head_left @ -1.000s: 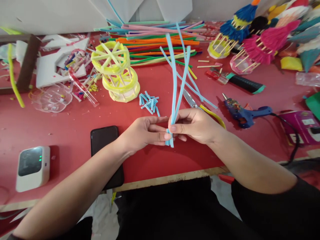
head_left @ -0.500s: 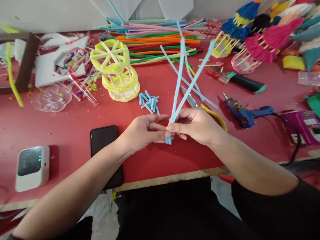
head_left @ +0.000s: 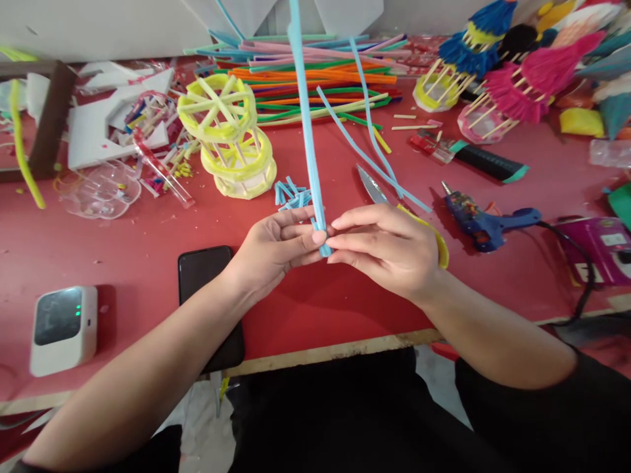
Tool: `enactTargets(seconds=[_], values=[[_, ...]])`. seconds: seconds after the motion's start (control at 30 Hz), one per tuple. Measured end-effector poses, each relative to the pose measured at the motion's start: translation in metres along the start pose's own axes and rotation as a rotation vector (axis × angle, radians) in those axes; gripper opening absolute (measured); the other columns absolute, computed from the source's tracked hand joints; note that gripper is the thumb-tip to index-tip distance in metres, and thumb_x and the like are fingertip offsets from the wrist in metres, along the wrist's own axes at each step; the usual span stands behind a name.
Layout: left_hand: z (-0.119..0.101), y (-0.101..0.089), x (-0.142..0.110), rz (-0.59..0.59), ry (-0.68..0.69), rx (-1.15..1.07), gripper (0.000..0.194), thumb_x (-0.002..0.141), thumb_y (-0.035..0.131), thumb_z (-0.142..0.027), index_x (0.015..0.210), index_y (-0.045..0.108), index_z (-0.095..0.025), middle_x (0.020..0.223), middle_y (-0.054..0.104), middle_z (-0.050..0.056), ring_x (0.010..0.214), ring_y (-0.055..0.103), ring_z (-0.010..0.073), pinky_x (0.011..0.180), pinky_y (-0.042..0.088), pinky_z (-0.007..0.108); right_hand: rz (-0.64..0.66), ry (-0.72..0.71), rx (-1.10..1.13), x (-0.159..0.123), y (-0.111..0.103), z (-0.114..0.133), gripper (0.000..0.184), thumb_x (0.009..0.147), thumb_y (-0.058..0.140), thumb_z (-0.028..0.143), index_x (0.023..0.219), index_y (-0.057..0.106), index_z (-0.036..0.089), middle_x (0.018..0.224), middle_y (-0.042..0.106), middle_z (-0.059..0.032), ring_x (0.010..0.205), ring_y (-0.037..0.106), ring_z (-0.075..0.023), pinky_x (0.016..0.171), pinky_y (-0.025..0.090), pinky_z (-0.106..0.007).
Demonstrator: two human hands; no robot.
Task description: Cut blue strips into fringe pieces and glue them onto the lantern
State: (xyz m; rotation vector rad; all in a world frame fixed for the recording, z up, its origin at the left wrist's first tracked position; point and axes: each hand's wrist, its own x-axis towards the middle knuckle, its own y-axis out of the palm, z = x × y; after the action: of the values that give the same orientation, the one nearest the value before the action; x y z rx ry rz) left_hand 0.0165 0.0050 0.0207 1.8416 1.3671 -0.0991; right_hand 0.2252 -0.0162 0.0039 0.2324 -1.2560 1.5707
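Note:
My left hand (head_left: pixel 273 246) pinches a bundle of light-blue pipe cleaners (head_left: pixel 305 112) between thumb and fingers near their lower ends. The long strips stand nearly upright, leaning slightly left. Fingertips of my right hand (head_left: pixel 387 246) close on the bundle's lower end from the right side. Just beyond my left fingers lies a small heap of short blue cut pieces (head_left: pixel 290 192). Scissors (head_left: pixel 373 186) with yellow handles lie partly hidden behind my right hand. Two more blue strips (head_left: pixel 372 164) rest crossing on the table beyond them.
A yellow pipe-cleaner frame (head_left: pixel 236 164) stands left of centre, before a pile of coloured pipe cleaners (head_left: pixel 315 79). To the right are a glue gun (head_left: pixel 486 220), a cutter knife (head_left: pixel 488 161) and pink and blue models (head_left: pixel 527 79). A phone (head_left: pixel 206 269) and white device (head_left: pixel 64 332) lie left.
The blue strips that were spread apart now stand together as one bundle, shifted left and slightly up. My right hand has changed its grip at the lower ends.

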Motion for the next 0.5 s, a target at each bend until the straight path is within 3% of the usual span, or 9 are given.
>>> enactTargets(seconds=[0.17,0.5], values=[[0.0023,-0.0009,0.0009,0.008,0.015,0.000,0.040,0.068,0.094,-0.002,0.101,0.074,-0.013,0.072,0.078,-0.002,0.061,0.075,0.0111,0.059,0.064,0.016,-0.006,-0.058,-0.068,0.0002,0.0018,0.0030,0.017,0.092,0.078,0.016,0.109,0.078,0.019,0.108,0.077,-0.0080,0.099,0.077,-0.0192,0.088,0.068,-0.033],[0.0037,-0.0032,0.0032,0.046,0.022,-0.006,0.039,0.074,0.087,0.003,0.105,0.068,-0.014,0.070,0.077,-0.001,0.062,0.076,0.0116,0.060,0.066,0.017,0.001,-0.080,-0.060,0.0041,0.0034,0.0062,0.013,0.091,0.080,0.017,0.104,0.076,0.019,0.103,0.078,-0.0068,0.094,0.076,-0.0194,0.086,0.065,-0.034]])
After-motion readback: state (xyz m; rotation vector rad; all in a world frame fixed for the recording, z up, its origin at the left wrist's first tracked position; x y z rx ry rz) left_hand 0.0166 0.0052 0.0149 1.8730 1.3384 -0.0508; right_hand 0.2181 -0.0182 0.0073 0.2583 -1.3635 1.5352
